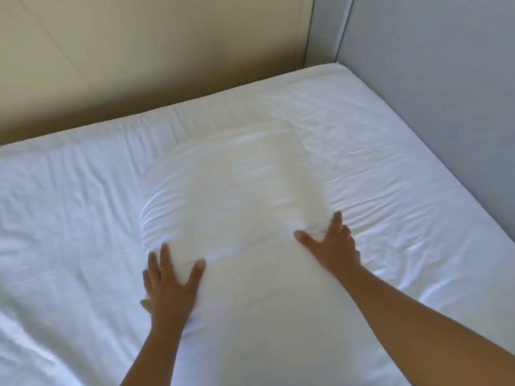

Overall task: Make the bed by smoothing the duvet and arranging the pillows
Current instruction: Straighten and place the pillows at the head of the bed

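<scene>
While both hands press on it, the white pillow (237,201) lies near the middle of the bed, its long axis running away from me toward the headboard, its near end under my palms. I see my left hand (170,285) laid flat on the near left corner of the pillow, fingers spread wide and the thumb splayed out to the right, touching the fabric rather than closing on it; it grasps nothing. My right hand (331,243) sits on the near right edge, thumb stretched left across the pillow top and the fingers curling over the side, where the cloth bunches in small creases around them; I cannot tell whether they pinch the fabric or merely push against it. Both forearms reach in from the lower edge of the view, bare, the right one crossing in from the lower right corner. Around the pillow the white sheet (69,218) covers the mattress, wrinkled in fine ridges, most of them on the right side and along the far edge. Beyond the bed's far edge stands a beige padded headboard (139,57), and on the right a pale grey wall (446,65) runs alongside the mattress, meeting the headboard at the far corner.
</scene>
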`<state>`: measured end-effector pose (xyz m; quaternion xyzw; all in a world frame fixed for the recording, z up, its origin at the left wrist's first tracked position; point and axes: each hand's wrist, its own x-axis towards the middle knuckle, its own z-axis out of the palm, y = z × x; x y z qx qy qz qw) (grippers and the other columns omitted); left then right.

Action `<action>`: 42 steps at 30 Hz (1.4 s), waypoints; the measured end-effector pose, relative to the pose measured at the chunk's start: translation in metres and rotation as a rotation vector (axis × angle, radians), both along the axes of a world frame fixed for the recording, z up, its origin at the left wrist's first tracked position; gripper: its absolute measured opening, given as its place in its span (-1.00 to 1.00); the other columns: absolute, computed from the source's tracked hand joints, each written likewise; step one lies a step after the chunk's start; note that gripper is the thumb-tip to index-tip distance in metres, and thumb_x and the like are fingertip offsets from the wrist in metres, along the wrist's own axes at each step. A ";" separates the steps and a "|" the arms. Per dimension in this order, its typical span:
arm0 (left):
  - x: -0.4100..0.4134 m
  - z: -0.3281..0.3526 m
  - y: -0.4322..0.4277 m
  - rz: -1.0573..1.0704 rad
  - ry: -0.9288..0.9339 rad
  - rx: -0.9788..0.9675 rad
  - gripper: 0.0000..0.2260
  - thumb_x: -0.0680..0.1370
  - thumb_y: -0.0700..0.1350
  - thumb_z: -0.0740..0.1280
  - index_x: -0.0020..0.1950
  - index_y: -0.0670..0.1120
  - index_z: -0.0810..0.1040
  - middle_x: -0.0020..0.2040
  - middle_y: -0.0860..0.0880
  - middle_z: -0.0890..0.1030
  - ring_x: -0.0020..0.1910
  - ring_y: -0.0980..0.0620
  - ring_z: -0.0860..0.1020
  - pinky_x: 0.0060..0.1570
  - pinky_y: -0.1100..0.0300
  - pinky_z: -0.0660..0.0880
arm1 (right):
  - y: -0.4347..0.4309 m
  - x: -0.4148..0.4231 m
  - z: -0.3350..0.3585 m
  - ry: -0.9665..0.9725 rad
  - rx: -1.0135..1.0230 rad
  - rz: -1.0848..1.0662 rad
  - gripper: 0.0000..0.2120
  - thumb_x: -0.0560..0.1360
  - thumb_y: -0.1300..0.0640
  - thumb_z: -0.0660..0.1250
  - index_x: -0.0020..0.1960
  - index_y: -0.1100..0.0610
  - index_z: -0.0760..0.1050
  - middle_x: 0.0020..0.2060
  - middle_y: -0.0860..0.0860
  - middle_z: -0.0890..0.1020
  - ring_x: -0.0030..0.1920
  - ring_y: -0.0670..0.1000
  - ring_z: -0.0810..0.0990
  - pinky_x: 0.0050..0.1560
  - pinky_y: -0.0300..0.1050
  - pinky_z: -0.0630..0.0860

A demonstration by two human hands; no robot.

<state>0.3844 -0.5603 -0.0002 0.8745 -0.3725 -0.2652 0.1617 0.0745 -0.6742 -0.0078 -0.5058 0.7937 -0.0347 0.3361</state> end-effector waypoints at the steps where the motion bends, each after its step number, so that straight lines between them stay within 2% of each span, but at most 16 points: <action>1: 0.010 -0.004 0.008 0.130 0.110 -0.010 0.12 0.22 0.65 0.15 0.63 0.07 0.02 0.61 -0.13 0.16 0.55 -0.19 0.21 0.44 -0.33 0.19 | -0.008 -0.003 -0.007 -0.037 0.037 -0.016 0.40 0.01 -0.70 0.21 0.62 -0.03 -0.19 0.50 0.21 0.27 0.48 0.28 0.32 0.43 0.30 0.31; 3: 0.027 -0.013 0.023 0.312 0.331 0.010 0.15 0.26 0.59 0.28 0.63 -0.07 0.03 0.54 -0.21 0.31 0.35 -0.15 0.43 0.40 -0.10 0.33 | -0.018 -0.012 -0.025 -0.115 0.102 -0.049 0.52 -0.14 -0.72 0.24 0.62 -0.04 -0.22 0.51 0.25 0.26 0.48 0.30 0.33 0.43 0.28 0.32; 5: 0.033 -0.019 0.033 0.376 0.477 0.025 -0.03 0.38 0.45 0.36 0.58 -0.08 0.18 0.45 -0.18 0.44 0.16 -0.06 0.52 0.25 0.03 0.43 | -0.024 -0.024 -0.039 -0.193 0.162 -0.075 0.56 -0.17 -0.69 0.30 0.62 -0.02 -0.21 0.52 0.24 0.26 0.47 0.28 0.36 0.42 0.25 0.36; 8: 0.039 -0.031 0.038 0.387 0.577 -0.014 -0.08 0.18 0.55 0.41 0.36 0.00 0.45 0.19 -0.14 0.65 0.08 -0.09 0.67 0.15 -0.07 0.58 | -0.026 -0.039 -0.051 -0.311 0.225 -0.128 0.56 -0.19 -0.64 0.39 0.60 0.06 -0.07 0.46 0.18 0.39 0.38 0.23 0.46 0.35 0.19 0.43; 10: 0.041 -0.032 0.037 0.404 0.629 -0.006 -0.23 0.26 0.48 0.45 0.25 -0.03 0.52 0.09 -0.16 0.70 0.01 -0.11 0.69 0.03 -0.02 0.62 | -0.027 -0.042 -0.059 -0.323 0.233 -0.138 0.48 -0.16 -0.63 0.41 0.55 0.14 0.09 0.38 0.17 0.47 0.30 0.22 0.52 0.30 0.15 0.47; 15: 0.027 -0.030 0.029 0.431 0.562 -0.030 -0.39 0.41 0.40 0.39 0.20 -0.07 0.60 0.01 -0.08 0.70 0.00 -0.10 0.66 0.05 0.02 0.54 | -0.025 -0.054 -0.068 -0.386 0.191 -0.156 0.26 -0.06 -0.64 0.44 0.37 0.19 0.40 0.10 0.09 0.65 0.04 0.14 0.66 0.11 0.09 0.60; 19: -0.003 0.000 0.028 0.475 0.461 -0.151 -0.53 0.51 0.25 0.36 0.07 -0.16 0.61 -0.10 -0.07 0.67 -0.01 -0.15 0.62 -0.01 0.05 0.47 | -0.017 -0.066 -0.042 -0.527 0.045 -0.126 0.01 -0.07 -0.62 0.45 0.13 0.07 0.61 -0.09 0.01 0.74 -0.07 0.06 0.72 0.05 0.10 0.66; 21: -0.025 0.021 0.025 0.486 0.437 -0.186 -0.49 0.52 0.26 0.35 0.06 -0.21 0.63 -0.13 -0.10 0.66 -0.08 -0.12 0.60 -0.11 0.06 0.47 | -0.018 -0.079 -0.023 -0.555 0.000 -0.137 -0.04 -0.06 -0.62 0.43 0.09 0.04 0.61 -0.09 0.00 0.74 -0.07 0.05 0.71 0.05 0.09 0.66; 25: -0.089 0.050 0.012 0.504 0.476 -0.201 -0.46 0.54 0.28 0.31 -0.12 -0.25 0.57 -0.33 -0.09 0.56 -0.32 -0.04 0.49 -0.34 0.12 0.37 | -0.038 -0.134 0.018 -0.537 -0.068 -0.133 0.02 0.04 -0.63 0.42 0.23 0.08 0.55 0.03 0.02 0.69 0.00 0.07 0.68 0.11 0.11 0.63; 28: -0.146 0.063 -0.009 0.505 0.535 -0.203 -0.44 0.52 0.31 0.30 -0.23 -0.22 0.50 -0.40 -0.07 0.46 -0.37 -0.06 0.42 -0.36 0.11 0.32 | -0.056 -0.192 0.057 -0.549 -0.128 -0.113 -0.18 0.23 -0.49 0.45 0.23 0.10 0.55 0.03 0.01 0.69 0.01 0.05 0.67 0.11 0.04 0.61; 31: -0.212 0.077 -0.043 0.467 0.578 -0.258 -0.49 0.52 0.29 0.30 -0.24 -0.18 0.46 -0.41 0.00 0.45 -0.39 -0.01 0.41 -0.38 0.12 0.30 | -0.080 -0.262 0.085 -0.508 -0.195 -0.107 -0.09 0.20 -0.54 0.41 0.30 0.09 0.52 0.09 0.04 0.67 0.04 0.07 0.66 0.08 0.01 0.57; 34: -0.276 0.083 -0.084 0.395 0.595 -0.358 -0.53 0.54 0.25 0.31 0.01 -0.18 0.57 -0.26 0.03 0.58 -0.26 0.09 0.53 -0.25 0.19 0.46 | -0.108 -0.331 0.102 -0.475 -0.260 -0.100 -0.04 0.21 -0.57 0.36 0.36 0.09 0.51 0.15 0.08 0.65 0.04 0.08 0.65 0.11 0.00 0.53; 36: -0.312 0.076 -0.112 0.345 0.604 -0.383 -0.39 0.50 0.31 0.33 0.18 -0.23 0.59 -0.10 -0.04 0.65 -0.09 -0.01 0.62 -0.17 0.19 0.51 | -0.129 -0.378 0.105 -0.445 -0.243 -0.097 -0.11 0.35 -0.51 0.31 0.43 0.12 0.45 0.22 0.12 0.60 0.13 0.14 0.61 0.13 0.00 0.48; 38: -0.351 0.055 -0.140 0.298 0.640 -0.328 -0.25 0.41 0.42 0.33 0.30 -0.18 0.50 0.06 -0.09 0.64 0.08 -0.12 0.61 -0.08 0.10 0.54 | -0.159 -0.423 0.092 -0.302 -0.186 -0.145 -0.05 0.42 -0.50 0.24 0.54 0.18 0.30 0.40 0.20 0.47 0.35 0.21 0.49 0.30 0.07 0.40; 40: -0.402 0.029 -0.163 0.258 0.597 -0.137 -0.03 0.29 0.53 0.29 0.41 -0.18 0.32 0.25 -0.18 0.51 0.23 -0.23 0.51 0.20 -0.11 0.49 | -0.180 -0.451 0.064 -0.102 -0.117 -0.212 0.09 0.39 -0.53 0.19 0.61 0.23 0.09 0.56 0.25 0.24 0.52 0.27 0.27 0.49 0.16 0.20; 42: -0.452 0.005 -0.173 0.140 0.447 -0.002 0.15 0.24 0.55 0.26 0.57 -0.17 0.07 0.45 -0.25 0.31 0.43 -0.26 0.33 0.41 -0.22 0.29 | -0.184 -0.465 0.017 0.038 -0.105 -0.257 0.07 0.40 -0.55 0.13 0.63 0.16 0.01 0.57 0.27 0.17 0.55 0.32 0.18 0.53 0.23 0.10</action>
